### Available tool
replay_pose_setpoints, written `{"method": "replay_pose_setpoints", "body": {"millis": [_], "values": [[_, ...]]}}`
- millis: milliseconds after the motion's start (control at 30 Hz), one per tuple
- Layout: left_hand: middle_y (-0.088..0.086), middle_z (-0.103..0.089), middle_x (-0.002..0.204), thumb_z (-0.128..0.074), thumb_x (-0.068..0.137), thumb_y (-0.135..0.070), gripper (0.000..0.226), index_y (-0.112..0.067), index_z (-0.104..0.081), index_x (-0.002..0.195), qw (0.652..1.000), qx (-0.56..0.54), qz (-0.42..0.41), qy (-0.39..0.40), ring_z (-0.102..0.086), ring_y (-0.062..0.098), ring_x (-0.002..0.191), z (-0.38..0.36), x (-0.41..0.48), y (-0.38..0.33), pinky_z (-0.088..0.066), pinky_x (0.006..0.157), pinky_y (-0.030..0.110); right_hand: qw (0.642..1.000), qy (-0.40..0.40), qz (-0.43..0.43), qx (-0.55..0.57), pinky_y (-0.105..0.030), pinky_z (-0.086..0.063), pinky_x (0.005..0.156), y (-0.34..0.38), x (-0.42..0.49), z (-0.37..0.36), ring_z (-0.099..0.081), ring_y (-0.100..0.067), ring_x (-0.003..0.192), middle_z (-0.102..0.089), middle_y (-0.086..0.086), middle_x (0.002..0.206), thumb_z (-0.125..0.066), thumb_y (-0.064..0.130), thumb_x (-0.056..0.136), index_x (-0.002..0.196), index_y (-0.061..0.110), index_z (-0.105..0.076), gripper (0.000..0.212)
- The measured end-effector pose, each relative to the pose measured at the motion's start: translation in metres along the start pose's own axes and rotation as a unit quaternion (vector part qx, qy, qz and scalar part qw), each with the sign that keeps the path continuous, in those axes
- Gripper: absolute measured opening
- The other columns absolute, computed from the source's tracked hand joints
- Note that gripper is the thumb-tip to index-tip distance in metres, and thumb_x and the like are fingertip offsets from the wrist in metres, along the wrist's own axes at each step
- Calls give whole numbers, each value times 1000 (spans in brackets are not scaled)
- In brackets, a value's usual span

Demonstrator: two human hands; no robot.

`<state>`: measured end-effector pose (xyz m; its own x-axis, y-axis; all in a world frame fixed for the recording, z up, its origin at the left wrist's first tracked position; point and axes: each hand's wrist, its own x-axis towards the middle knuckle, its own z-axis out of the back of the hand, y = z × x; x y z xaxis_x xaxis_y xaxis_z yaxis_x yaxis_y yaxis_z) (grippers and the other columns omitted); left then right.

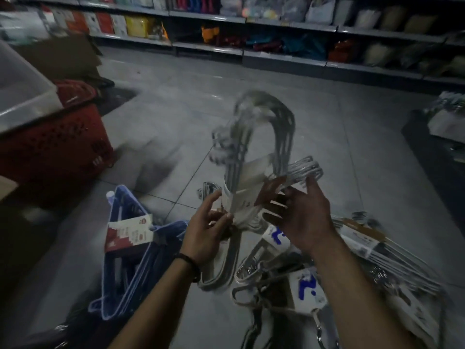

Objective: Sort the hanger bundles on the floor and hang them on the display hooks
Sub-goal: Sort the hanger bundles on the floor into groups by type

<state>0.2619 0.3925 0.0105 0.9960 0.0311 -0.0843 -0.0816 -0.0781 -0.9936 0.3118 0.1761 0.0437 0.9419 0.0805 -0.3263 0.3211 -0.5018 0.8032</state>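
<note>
The left hand (210,229) grips one bundle of grey hangers (254,152) at its paper band, fingers closed around it, and the bundle stands up above the floor (314,117), blurred. The right hand (304,215) is just beside the same band with fingers spread wide; I cannot tell if it touches. On the floor lie one bundle of blue hangers (136,250) at the left and at least three light bundles with paper labels (309,290) under the right arm. One red basket (52,147) stands at the left, and shelves (289,26) run along the back.
</note>
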Motion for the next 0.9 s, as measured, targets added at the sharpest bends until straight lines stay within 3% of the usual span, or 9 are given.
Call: {"method": "replay_pose_setpoints", "body": {"millis": [133, 233, 333, 400, 533, 633, 733, 800, 900], "values": [[16, -74, 113, -52, 106, -10, 31, -26, -61, 131, 997, -68, 39, 0, -76, 36, 95, 10, -3, 6, -64, 78, 41, 992, 76, -82, 63, -68, -47, 104, -2, -9, -13, -69, -47, 114, -69, -28, 127, -56, 81, 76, 122, 3, -76, 93], [19, -73, 117, -48, 107, -26, 30, -16, -63, 131, 977, -178, 121, -4, -73, 36, 90, 8, -8, 14, -63, 73, 41, 988, 88, -130, -8, -59, -53, 102, -24, -3, -9, -68, -45, 118, -67, -27, 132, -74, 50, 81, 142, 3, -59, 79], [19, -73, 120, -66, 96, -20, 36, -15, -64, 131, 975, -173, 143, 10, -75, 34, 95, 3, -9, 25, -62, 76, 38, 991, 40, -111, -57, -43, -63, 74, -52, 3, -12, -75, -35, 89, -74, -24, 110, -69, 5, 83, 135, -4, -57, 54], [21, -70, 124, -75, 88, -10, 47, -14, -62, 132, 979, -133, 155, 13, -75, 34, 100, -5, -10, 34, -63, 79, 39, 994, -5, -111, 9, -43, -64, 74, -75, 11, -8, -75, -31, 83, -72, -22, 102, -59, -5, 76, 123, -4, -61, 47], [17, -70, 124, -81, 87, -16, 50, -13, -57, 130, 969, -131, 194, -79, -75, 29, 101, -14, -15, 53, -62, 75, 35, 990, -33, -94, 98, -44, -63, 73, -110, 13, -3, -74, -29, 81, -73, -17, 98, -52, -3, 67, 110, 6, -69, 47], [12, -77, 111, -73, 94, -28, 31, -13, -66, 120, 953, -132, 270, -28, -75, 32, 102, -15, -21, 58, -63, 82, 42, 995, -7, -80, 61, -49, -61, 80, -127, 5, -8, -76, -33, 92, -73, -18, 108, -56, 6, 73, 129, 13, -66, 57], [17, -78, 104, -69, 92, -9, 26, -9, -68, 118, 957, -122, 258, -58, -76, 29, 83, -8, -18, 65, -62, 68, 35, 996, 15, -27, -81, -56, -59, 91, -136, 3, -10, -72, -35, 111, -71, -12, 127, -55, 8, 85, 144, 31, -55, 64], [17, -77, 105, -68, 93, -5, 28, -9, -67, 121, 963, -108, 235, -74, -76, 32, 88, 5, -9, 74, -64, 73, 40, 971, 27, -20, -238, -48, -61, 85, -137, 5, -11, -71, -28, 110, -70, -4, 128, -53, 10, 95, 148, 41, -48, 61], [11, -75, 108, -64, 94, -1, 34, -19, -64, 124, 977, -17, 194, -90, -76, 27, 92, 21, 6, 89, -63, 78, 37, 955, 24, -89, -283, -40, -57, 85, -136, 18, -8, -72, -25, 106, -75, -5, 119, -55, 13, 101, 142, 30, -58, 44]]}}
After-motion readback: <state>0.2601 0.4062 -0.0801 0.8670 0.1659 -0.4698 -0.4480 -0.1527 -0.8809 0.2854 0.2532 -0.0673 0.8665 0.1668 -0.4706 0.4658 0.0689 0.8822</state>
